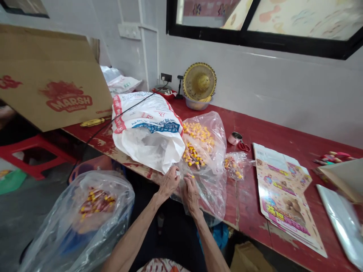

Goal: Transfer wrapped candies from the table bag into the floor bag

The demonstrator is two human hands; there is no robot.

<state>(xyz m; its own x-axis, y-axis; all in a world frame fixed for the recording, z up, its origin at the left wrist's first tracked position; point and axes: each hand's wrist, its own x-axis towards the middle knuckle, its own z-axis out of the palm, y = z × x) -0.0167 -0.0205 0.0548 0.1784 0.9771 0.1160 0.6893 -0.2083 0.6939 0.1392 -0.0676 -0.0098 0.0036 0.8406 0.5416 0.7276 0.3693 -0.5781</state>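
Here: my right hand [193, 192], fingers nearly closed upon one small pink-and-yellow piece [191, 176]. My left hand [169, 183], just beside: fingers curled; whether they hold anything, I cannot tell. Beyond my right hand: clear plastic bag [219, 132] of similar pieces [199, 133]. Beyond my left: printed white sack [154, 117]. Leftward, lower: large clear bag [120, 189], more pieces [98, 202].

Both forearms are bare and reach forward, converging: the left forearm [135, 229] slants rightward, the right forearm [211, 241] slants leftward. The left hand [169, 181] carries on nearly in line with its wrist [157, 199], back upward, fingers bent and reaching inward. The right hand [192, 193] points ahead from its wrist [197, 214], back upward, fingers curled, tips drawn together in a pinch. The two hands are near each other, apart, their fingertips almost level.
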